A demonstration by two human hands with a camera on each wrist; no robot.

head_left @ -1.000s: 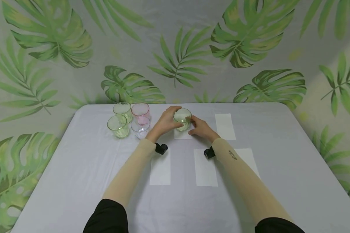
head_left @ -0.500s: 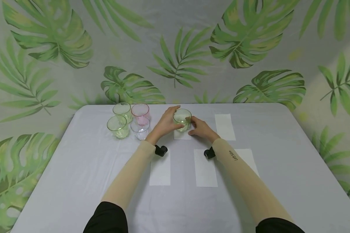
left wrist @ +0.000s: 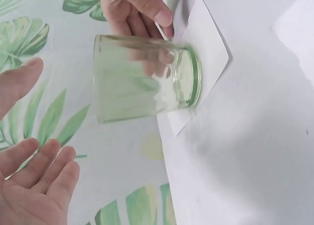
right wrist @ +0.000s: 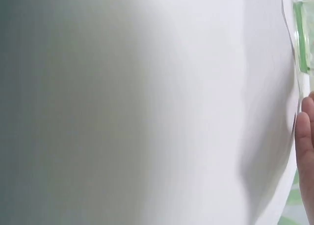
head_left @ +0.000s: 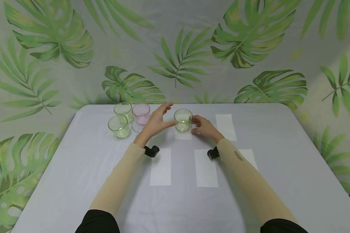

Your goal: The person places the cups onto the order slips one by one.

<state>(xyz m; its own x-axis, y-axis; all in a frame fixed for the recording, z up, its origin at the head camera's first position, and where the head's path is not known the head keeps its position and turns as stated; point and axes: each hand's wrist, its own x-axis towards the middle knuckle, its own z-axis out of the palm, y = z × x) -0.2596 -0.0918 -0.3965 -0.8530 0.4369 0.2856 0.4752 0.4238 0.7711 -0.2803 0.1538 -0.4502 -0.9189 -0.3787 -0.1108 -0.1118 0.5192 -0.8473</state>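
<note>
Green glass [head_left: 182,120] stands upright on a small white paper slip [head_left: 183,135] near the far middle of the grey table [head_left: 75,168]. Its base sits on the slip's far part, as the left wrist view [left wrist: 147,85] also shows. The left hand [head_left: 156,122] hangs just left of the glass with fingers spread and straight, gripping nothing; its thumb tip is very close to the glass wall, though contact cannot be told. The right hand [head_left: 204,127] lies just right of the glass, fingers loosely extended toward it, a small gap showing between fingertips and glass; it holds nothing.

Left of the left hand stands a cluster of other glasses: two greenish ones [head_left: 118,126] [head_left: 123,110], a pink one [head_left: 141,113], and a clear one partly hidden behind the hand. More white slips lie on the table: one [head_left: 226,127] to the right of the glass, two [head_left: 160,166] [head_left: 205,168] nearer the person, and one [head_left: 248,157] partly under the right forearm. A leaf-print cloth [head_left: 175,51] hangs behind the table.
</note>
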